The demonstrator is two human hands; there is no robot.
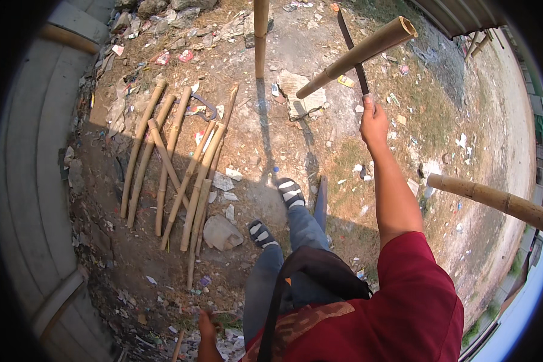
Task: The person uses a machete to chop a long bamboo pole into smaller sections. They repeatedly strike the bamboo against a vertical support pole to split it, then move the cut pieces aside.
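My right hand [374, 122] is closed round the handle of a machete [345, 29], arm stretched out ahead. The dark blade crosses a bamboo pole [368, 51], which hides part of it; whether it is sunk into the bamboo or behind it I cannot tell. This pole tilts to the right, its lower end at a flat pale stone [301, 90] and its hollow cut end uppermost. No hand holds the pole. At the lower edge my left hand [207, 327] hangs low with its fingers loosely apart and nothing visible in them.
Several cut bamboo poles [143, 142] lie on the ground to the left, with a blue bow-shaped tool [206, 107] among them. Another pole stands upright [260, 42] ahead. A thick bamboo [489, 196] juts in from the right. A rock [222, 233] lies near my feet, amid scattered litter.
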